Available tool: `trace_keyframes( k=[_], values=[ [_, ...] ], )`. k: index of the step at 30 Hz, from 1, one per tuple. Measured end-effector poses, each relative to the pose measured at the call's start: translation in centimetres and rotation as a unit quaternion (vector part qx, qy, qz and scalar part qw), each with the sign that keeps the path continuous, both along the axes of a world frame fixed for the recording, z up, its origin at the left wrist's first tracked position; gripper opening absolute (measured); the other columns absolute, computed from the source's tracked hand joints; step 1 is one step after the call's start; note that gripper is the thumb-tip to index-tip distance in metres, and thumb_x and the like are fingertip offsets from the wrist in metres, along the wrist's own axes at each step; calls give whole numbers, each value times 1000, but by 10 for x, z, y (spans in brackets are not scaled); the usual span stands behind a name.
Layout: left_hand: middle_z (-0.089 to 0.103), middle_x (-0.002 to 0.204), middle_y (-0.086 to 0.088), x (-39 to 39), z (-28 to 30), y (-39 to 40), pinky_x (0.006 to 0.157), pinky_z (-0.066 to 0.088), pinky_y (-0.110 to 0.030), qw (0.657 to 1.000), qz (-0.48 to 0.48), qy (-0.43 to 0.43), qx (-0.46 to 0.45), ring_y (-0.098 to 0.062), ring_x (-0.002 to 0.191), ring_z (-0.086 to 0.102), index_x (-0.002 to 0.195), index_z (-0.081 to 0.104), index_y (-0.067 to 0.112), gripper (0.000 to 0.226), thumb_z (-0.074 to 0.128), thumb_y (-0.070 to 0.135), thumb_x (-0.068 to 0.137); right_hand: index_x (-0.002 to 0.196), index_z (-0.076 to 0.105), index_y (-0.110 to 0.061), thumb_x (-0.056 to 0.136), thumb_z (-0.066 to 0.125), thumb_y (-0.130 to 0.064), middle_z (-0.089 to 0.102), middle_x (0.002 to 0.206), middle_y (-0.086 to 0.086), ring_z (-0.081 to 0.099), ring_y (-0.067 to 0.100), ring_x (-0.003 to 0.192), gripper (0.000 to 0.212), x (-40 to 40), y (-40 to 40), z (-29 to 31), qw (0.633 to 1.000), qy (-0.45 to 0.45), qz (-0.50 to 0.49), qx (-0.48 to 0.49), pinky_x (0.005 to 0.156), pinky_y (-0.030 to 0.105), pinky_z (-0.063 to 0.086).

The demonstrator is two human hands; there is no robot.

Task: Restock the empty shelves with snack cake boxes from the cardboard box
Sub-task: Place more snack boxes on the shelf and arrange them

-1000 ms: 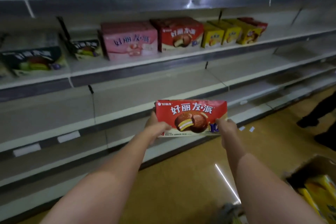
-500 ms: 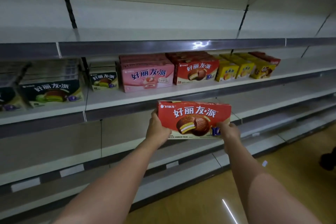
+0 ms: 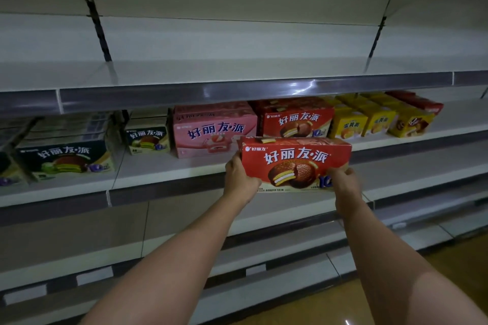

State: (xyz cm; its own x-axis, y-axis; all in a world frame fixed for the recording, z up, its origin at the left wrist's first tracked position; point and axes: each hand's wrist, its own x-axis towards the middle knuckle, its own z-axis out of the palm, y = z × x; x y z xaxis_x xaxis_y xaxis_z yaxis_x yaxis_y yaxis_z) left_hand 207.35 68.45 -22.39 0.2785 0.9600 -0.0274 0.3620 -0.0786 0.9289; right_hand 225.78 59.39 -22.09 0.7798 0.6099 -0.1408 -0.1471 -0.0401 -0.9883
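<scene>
a person holds a red box (image 3: 295, 163) of snack cakes out in front of a stocked shelf (image 3: 169, 174), gripping it at both ends. the left hand (image 3: 239, 179) clasps the box's left end, fingers wrapped behind it and out of sight; the right hand (image 3: 342, 183) grips the lower right corner, fingers curled around the edge. the box is upright, its printed face toward the camera, and it is off the shelf, level with the shelf's front lip.

behind it on the same shelf stands a matching red stack (image 3: 293, 119), just to the right of a pink box (image 3: 214, 130). further right sit yellow boxes (image 3: 369, 120) and, at the far end, more red boxes (image 3: 417, 101). to the left of the pink one is a small dark box (image 3: 148, 138), then a larger dark box (image 3: 66, 158) with others stacked behind it.

the shelf above (image 3: 237, 71) holds nothing in view, and the lower shelves (image 3: 184, 221) step out toward a wooden floor (image 3: 462, 256) at bottom right. the light is dim.
</scene>
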Motion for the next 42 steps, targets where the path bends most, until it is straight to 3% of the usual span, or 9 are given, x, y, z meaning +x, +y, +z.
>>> trace_keyframes(
  k=[4,7,11,16,22,25,34,38,42],
  values=[
    [38,140,-6,19,0,26,99,45,-41,1000,-5,23,15,-24,125,45,146,23,32,80,67,11,83,93,50,-15,87,63,-9,60,82,1,61,20,85,15,23,23,6,999,-34,-10,-39,86,38,47],
    [36,139,-6,32,2,46,91,40,-31,997,-12,70,41,-23,124,45,141,31,25,66,62,7,86,94,52,-17,84,65,-11,64,91,6,63,27,96,17,40,39,6,998,-47,-17,-42,94,46,48],
    [39,133,-8,49,0,66,87,38,-27,988,-24,130,74,-25,119,47,140,31,21,60,52,1,88,105,51,-12,83,60,-9,63,106,12,61,26,96,24,59,60,5,996,-64,-42,-55,90,43,49],
    [50,129,-10,72,-10,80,91,48,-39,983,-9,162,90,-28,114,54,135,37,19,44,48,10,94,101,54,-15,78,59,-31,61,106,14,60,31,98,28,90,79,2,976,-140,-68,-154,90,50,49],
    [55,129,-7,97,-19,84,88,48,-36,977,38,182,109,-26,113,56,138,38,23,43,49,17,97,97,57,-11,78,54,-19,63,99,14,59,31,90,21,121,102,5,982,-132,-55,-124,82,41,48],
    [52,132,-6,108,-22,83,87,48,-39,974,65,184,113,-26,115,55,143,33,26,51,51,17,96,101,56,-9,82,54,-17,61,94,13,55,28,87,20,134,107,-1,984,-127,-27,-121,80,38,44],
    [41,141,-11,130,-24,77,89,47,-35,968,113,182,133,-28,118,52,151,18,28,66,49,10,96,97,57,-16,84,61,-19,66,102,10,60,30,98,14,164,125,-12,980,-151,72,-107,95,48,46],
    [48,136,-11,134,-22,81,84,45,-31,972,119,161,127,-25,112,54,151,21,26,63,46,8,97,103,57,-11,83,62,-22,66,106,14,60,33,99,23,171,134,-14,978,-153,79,-117,93,45,47],
    [52,131,-13,136,-18,90,81,47,-31,982,113,121,87,-25,105,56,151,24,27,58,39,6,99,121,51,-7,82,67,-30,65,116,13,59,35,106,48,176,139,-15,977,-163,76,-116,93,43,45]
  ],
)
